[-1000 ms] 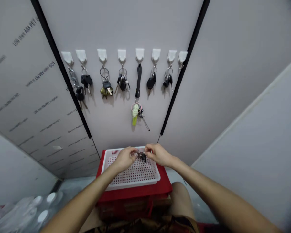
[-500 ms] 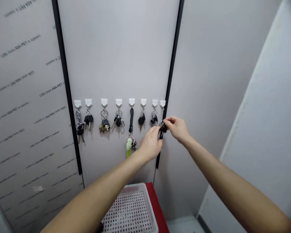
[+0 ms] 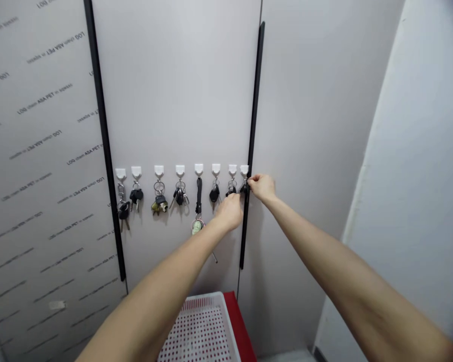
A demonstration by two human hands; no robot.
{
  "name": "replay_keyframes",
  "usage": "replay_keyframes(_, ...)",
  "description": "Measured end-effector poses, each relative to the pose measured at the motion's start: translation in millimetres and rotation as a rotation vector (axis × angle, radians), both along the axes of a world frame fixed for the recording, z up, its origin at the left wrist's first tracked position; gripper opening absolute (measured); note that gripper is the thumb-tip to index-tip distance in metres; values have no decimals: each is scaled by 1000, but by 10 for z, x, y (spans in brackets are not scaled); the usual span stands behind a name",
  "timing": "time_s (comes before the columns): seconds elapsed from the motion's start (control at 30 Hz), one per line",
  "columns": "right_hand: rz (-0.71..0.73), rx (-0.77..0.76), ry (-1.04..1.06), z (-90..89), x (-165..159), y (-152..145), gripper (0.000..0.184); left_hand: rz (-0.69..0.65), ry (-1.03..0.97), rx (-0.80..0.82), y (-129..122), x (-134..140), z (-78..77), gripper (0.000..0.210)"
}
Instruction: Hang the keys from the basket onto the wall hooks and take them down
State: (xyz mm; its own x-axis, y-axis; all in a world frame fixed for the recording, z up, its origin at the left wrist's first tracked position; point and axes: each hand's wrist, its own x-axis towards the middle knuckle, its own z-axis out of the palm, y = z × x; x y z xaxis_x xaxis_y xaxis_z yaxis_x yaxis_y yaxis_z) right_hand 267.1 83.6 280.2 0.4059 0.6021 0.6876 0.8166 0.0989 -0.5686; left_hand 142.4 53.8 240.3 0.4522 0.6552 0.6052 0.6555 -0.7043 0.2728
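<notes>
A bunch of keys with a black head [image 3: 243, 188] is at the rightmost white hook [image 3: 244, 170], just beside a black vertical strip. My right hand [image 3: 263, 187] is closed in a pinch on it from the right, close under the hook. My left hand [image 3: 230, 211] is below and to the left, its fingers curled in against the panel; its fingertips are hidden. Right above those fingers, a partly covered bunch of keys [image 3: 232, 186] hangs on the neighbouring hook [image 3: 232, 169]. Whether the ring sits fully on the rightmost hook is too small to tell.
More keys [image 3: 179, 195] hang in a row on white hooks to the left. A black strap [image 3: 199, 196] carries a green charm [image 3: 197, 227]. Below stands a white perforated basket [image 3: 230, 327] on something red [image 3: 240, 327]. A pale wall [image 3: 411, 151] rises at the right.
My right hand has lifted the black-headed keys up to the rightmost hook. My left hand has shifted slightly left. The camera view has turned a little, so the panel's contents sit lower and further left.
</notes>
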Motion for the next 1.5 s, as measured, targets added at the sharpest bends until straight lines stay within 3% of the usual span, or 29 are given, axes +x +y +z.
replay_keyframes(0.17, 50, 25, 22, -266, 8, -210, 16, -39, -33, -63, -123, -225, -301, 40)
replay_keyframes(0.23, 190, -21, 107, -482, -100, -336, 17, -35, -98, -160, -165, -371, -503, 42)
replay_keyframes(0.4, 689, -488, 205, -1342, -680, -856, 12, 156, -270, -682, -380, -804, -1242, 34)
replay_keyframes(0.5, 886, -710, 163, -1859, -1011, -1178, 9, 211, -280, -814, -635, -1073, -1691, 28)
replay_keyframes(0.57, 980, -805, 180, -2041, -1163, -1299, 14, 231, -292, -854, -786, -1239, -1840, 33)
replay_keyframes(0.63, 1027, -784, 271, -2007, -1268, -1348, 23, 185, -388, -871, -887, -1387, -1778, 46)
replay_keyframes(0.67, 1041, -716, 342, -1900, -1307, -1361, 31, 120, -483, -867, -925, -1452, -1659, 54)
replay_keyframes(0.77, 1100, -317, 582, -1309, -1382, -1459, 54, -220, -865, -766, -1065, -1596, -1026, 71)
replay_keyframes(0.87, 1244, 42, 685, -651, -1430, -1686, 68, -580, -1047, -590, -1296, -1662, -318, 76)
replay_keyframes(0.97, 1349, 192, 696, -304, -1485, -1891, 69, -791, -1068, -528, -1502, -1664, 78, 77)
replay_keyframes(1.1, 1385, 196, 724, -299, -1541, -1914, 67, -874, -1045, -576, -1523, -1608, 110, 78)
replay_keyframes(1.33, 1378, 172, 725, -419, -1506, -1685, 66, -886, -1063, -637, -1226, -1459, 7, 78)
replay_keyframes(1.43, 1284, 156, 680, -465, -1398, -1496, 64, -855, -1063, -661, -1042, -1369, -39, 77)
replay_keyframes(1.5, 1105, 150, 628, -485, -1237, -1270, 60, -778, -1058, -681, -877, -1309, -86, 76)
